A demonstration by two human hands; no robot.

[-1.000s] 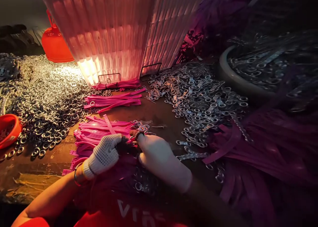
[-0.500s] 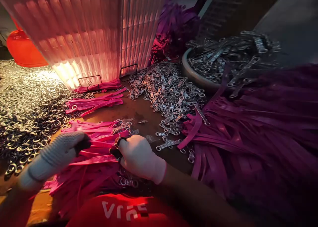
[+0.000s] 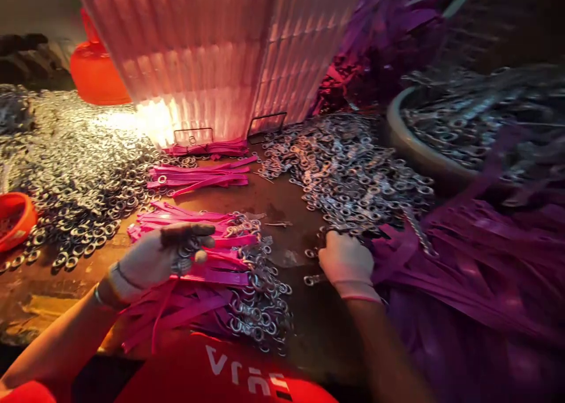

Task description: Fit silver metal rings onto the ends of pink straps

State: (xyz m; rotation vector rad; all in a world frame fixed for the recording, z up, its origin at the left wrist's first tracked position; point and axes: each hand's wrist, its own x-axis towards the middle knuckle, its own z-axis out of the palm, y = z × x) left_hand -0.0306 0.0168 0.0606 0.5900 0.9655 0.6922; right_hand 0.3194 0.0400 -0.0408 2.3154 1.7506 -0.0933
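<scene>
My left hand (image 3: 152, 262), in a pale glove with dark fingertips, hovers over a stack of pink straps (image 3: 189, 217). Its fingers are curled round what look like several small metal rings (image 3: 186, 255). Metal links with ringed ends (image 3: 260, 309) lie at the right ends of these straps. Farther right, my right hand (image 3: 346, 262), also gloved, reaches down at the near edge of a heap of silvery twisted links (image 3: 353, 167). Its fingers are hidden by the back of the hand, so its grip does not show. Purple-pink straps (image 3: 463, 273) lie close beside it.
Metal rings (image 3: 83, 185) are heaped at left, by an orange bowl (image 3: 26, 226). A translucent ribbed panel (image 3: 194, 62) stands at the back beside an orange lamp shade (image 3: 99, 73). A wide basin (image 3: 401, 123) of links sits at right. More pink straps (image 3: 203, 176) lie mid-table.
My right hand has left the strap stack and moved right to the links heap. My left hand has shifted right over the straps, palm turned more into view. The camera view has swung left.
</scene>
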